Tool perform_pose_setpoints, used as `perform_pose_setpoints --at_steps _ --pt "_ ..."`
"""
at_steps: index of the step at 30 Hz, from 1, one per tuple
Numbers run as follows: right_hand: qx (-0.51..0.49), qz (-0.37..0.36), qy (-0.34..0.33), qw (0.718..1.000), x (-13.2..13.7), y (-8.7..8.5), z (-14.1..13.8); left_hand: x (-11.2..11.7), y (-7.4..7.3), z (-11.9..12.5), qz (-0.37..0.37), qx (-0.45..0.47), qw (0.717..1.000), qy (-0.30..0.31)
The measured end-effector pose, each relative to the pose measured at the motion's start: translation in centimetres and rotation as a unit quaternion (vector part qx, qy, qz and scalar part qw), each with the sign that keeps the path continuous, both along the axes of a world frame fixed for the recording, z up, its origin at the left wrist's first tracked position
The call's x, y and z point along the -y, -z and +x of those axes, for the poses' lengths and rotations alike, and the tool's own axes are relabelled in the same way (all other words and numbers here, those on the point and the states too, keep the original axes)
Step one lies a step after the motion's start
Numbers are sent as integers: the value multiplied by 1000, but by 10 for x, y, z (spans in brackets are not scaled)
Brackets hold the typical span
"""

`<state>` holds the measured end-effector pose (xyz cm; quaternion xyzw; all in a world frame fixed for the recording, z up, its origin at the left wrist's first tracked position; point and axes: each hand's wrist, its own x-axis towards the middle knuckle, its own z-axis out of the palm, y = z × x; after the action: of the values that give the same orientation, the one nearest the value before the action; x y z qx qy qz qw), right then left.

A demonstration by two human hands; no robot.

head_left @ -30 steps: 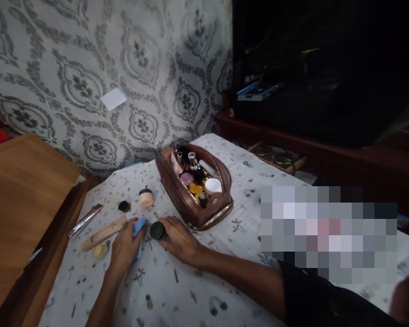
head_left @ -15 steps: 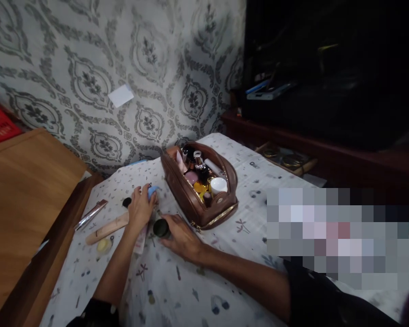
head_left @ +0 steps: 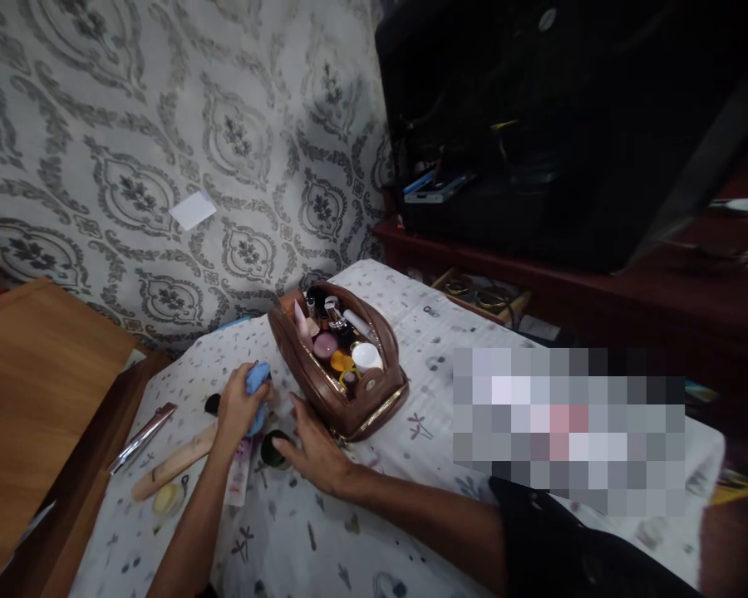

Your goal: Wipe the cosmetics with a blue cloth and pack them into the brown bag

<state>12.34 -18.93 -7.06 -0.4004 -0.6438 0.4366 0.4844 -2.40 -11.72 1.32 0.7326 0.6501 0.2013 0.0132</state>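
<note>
My left hand (head_left: 238, 405) is closed around a soft-looking blue thing (head_left: 258, 378), which shows above and below the fingers; its kind is unclear. My right hand (head_left: 319, 453) has its fingers apart, the thumb close to a round dark green jar (head_left: 275, 449); whether they touch I cannot tell. Just beyond that hand stands an unzipped brown cosmetic bag (head_left: 380, 415). Inside it are a white round container (head_left: 367, 357), a pink round piece (head_left: 325, 345), a yellow-orange item (head_left: 342, 360) and several small bottles. Under my left wrist lies a pinkish tube or packet (head_left: 238, 480).
Left of my left arm lie a beige tube (head_left: 171, 463), a pale yellow round item (head_left: 167, 498), a shiny pinkish slim item (head_left: 142, 438) and a black cap-like piece (head_left: 212, 404). A wooden panel (head_left: 43, 374) borders the left. A dark screen (head_left: 504, 124) stands at the right.
My left hand has drawn the blue thing slightly toward me, and more of it shows. My right hand's fingers have loosened from around the green jar. The view has turned slightly right.
</note>
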Motion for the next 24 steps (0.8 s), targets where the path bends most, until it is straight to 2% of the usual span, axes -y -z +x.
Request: perform_pose_setpoints --at_steps 3,6,8,11,15,18,21,24 --pt "-46 -17 0 999 0 -8 0 39 -10 20 62 60 995 55" --pt "-108 -13 -13 994 1 -19 4 73 -20 38 78 49 991 99" --pt "-137 -10 -34 990 3 -25 7 86 -26 42 78 32 990 110" --pt "-150 -7 -70 986 3 -29 9 90 -33 38 77 21 992 100" --pt "-142 29 -92 985 0 -26 8 87 -42 34 43 -10 994 104" --pt "-90 74 -91 989 0 -20 9 88 -43 38 -4 -50 992 113" --pt "-26 134 -88 987 2 -16 11 88 -42 42 -25 -92 991 95" --pt "2 186 -102 977 5 -16 12 82 -41 38 -25 -74 994 81"
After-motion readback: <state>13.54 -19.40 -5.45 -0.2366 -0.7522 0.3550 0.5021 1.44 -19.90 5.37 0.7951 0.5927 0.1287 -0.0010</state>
